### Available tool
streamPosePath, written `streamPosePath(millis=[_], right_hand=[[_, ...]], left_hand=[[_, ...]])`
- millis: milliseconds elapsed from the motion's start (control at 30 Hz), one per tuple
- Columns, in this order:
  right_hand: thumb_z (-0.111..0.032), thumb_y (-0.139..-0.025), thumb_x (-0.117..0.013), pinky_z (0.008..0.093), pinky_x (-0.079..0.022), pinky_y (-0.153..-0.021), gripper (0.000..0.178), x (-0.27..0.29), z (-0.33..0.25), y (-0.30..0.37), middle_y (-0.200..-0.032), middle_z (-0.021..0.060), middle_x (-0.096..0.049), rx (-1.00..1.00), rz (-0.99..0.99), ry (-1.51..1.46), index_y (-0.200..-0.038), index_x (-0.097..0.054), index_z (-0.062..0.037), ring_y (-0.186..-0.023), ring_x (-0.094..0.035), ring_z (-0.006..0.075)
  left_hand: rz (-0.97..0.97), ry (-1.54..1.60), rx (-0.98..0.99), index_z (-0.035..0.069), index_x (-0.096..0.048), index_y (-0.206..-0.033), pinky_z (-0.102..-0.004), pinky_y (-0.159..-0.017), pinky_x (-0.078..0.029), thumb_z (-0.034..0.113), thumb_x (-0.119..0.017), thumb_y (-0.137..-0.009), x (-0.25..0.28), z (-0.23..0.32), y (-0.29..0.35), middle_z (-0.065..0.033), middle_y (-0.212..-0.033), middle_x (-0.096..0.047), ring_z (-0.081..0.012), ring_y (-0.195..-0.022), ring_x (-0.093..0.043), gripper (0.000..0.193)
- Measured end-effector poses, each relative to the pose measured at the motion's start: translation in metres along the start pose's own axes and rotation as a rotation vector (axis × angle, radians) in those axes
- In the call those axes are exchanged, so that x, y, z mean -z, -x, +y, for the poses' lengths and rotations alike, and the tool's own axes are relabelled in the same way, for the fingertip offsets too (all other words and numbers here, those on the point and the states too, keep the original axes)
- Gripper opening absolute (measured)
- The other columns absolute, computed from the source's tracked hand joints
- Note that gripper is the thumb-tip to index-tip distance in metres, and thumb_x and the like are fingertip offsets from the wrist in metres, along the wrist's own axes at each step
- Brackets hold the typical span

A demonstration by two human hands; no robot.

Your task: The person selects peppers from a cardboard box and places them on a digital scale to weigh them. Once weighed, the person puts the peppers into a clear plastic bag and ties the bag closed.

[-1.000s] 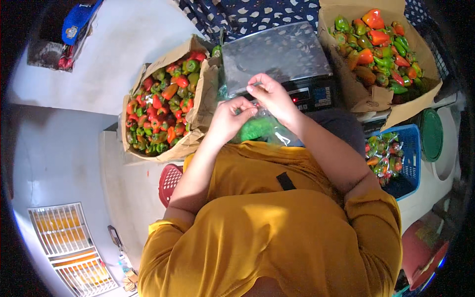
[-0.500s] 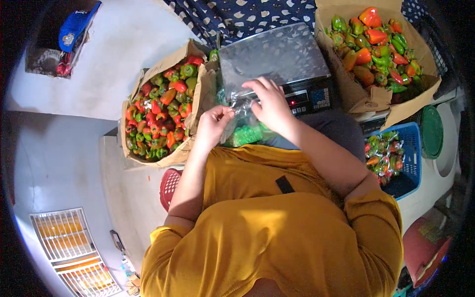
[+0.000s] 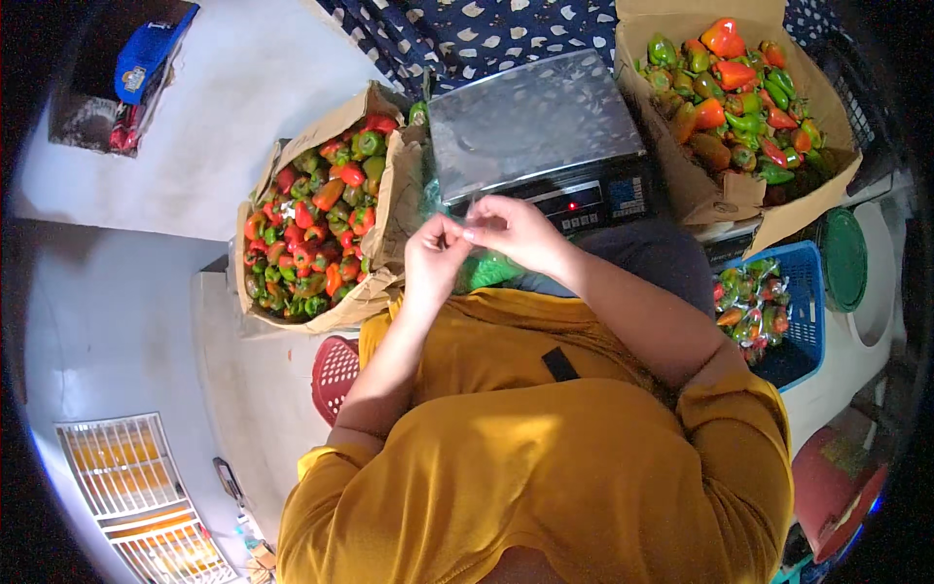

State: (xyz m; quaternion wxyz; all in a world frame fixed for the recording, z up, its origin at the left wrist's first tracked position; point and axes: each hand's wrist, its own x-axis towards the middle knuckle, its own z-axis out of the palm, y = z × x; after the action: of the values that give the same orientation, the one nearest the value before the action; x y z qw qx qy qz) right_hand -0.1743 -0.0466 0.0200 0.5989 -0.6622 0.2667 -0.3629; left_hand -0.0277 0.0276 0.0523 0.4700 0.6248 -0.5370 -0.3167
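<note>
My left hand (image 3: 437, 254) and my right hand (image 3: 516, 234) meet in front of the digital scale (image 3: 533, 115), fingertips pinched together. Between them is a clear plastic bag, mostly hidden by my fingers. Below my hands, at my lap, lies a bundle of bright green plastic or netting (image 3: 494, 271). The scale's metal plate bears nothing, and a red light shows on its front panel. To the left stands a carton (image 3: 386, 209) full of red and green bell peppers (image 3: 309, 229).
At the far right, another carton (image 3: 790, 226) holds mixed peppers. Below it sits a blue plastic basket (image 3: 808, 326) with peppers in clear bags (image 3: 754, 307), beside a green round lid (image 3: 844, 258). A red perforated plastic item (image 3: 333, 375) lies by my left arm. Dark patterned cloth (image 3: 486, 34) hangs behind.
My right hand has come down and left to meet my left hand, which has moved slightly right. The clear plastic spread between them earlier is now mostly covered by my fingers.
</note>
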Motion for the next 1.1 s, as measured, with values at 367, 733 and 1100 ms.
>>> streamPosePath(millis=[367, 733, 1100], right_hand=[[-0.006, -0.084, -0.064, 0.0228, -0.042, -0.071, 0.011, 0.012, 0.004, -0.01, -0.078, -0.0032, -0.056, -0.023, -0.259, -0.392, -0.077, -0.056, -0.0048, -0.076, -0.05, 0.0049], [-0.007, -0.082, -0.061, 0.028, -0.044, -0.059, 0.011, 0.011, -0.006, -0.008, -0.071, 0.0087, -0.062, 0.033, 0.019, 0.24, -0.079, -0.06, 0.0027, -0.065, -0.056, 0.0129], [-0.001, -0.084, -0.057, 0.0273, -0.043, -0.068, 0.01, 0.012, -0.03, -0.003, -0.084, 0.006, -0.056, 0.462, -0.184, -0.019, -0.074, -0.053, 0.0003, -0.077, -0.054, 0.0159]], left_hand=[[-0.161, 0.198, 0.06, 0.009, -0.049, -0.07, -0.0188, -0.06, -0.035, 0.003, -0.069, -0.081, 0.011, 0.005, -0.005, 0.0071, -0.068, -0.049, -0.0019, -0.065, -0.041, 0.023], [0.098, 0.941, 0.575, 0.014, -0.05, -0.084, -0.0228, -0.061, -0.04, 0.022, -0.058, -0.093, -0.004, 0.023, -0.001, 0.0069, -0.068, -0.045, -0.0056, -0.061, -0.044, 0.014], [-0.022, 0.072, 0.041, 0.009, -0.051, -0.083, -0.0176, -0.056, -0.034, -0.002, -0.063, -0.082, 0.015, -0.023, -0.031, 0.008, -0.074, -0.048, -0.0013, -0.065, -0.041, 0.016]])
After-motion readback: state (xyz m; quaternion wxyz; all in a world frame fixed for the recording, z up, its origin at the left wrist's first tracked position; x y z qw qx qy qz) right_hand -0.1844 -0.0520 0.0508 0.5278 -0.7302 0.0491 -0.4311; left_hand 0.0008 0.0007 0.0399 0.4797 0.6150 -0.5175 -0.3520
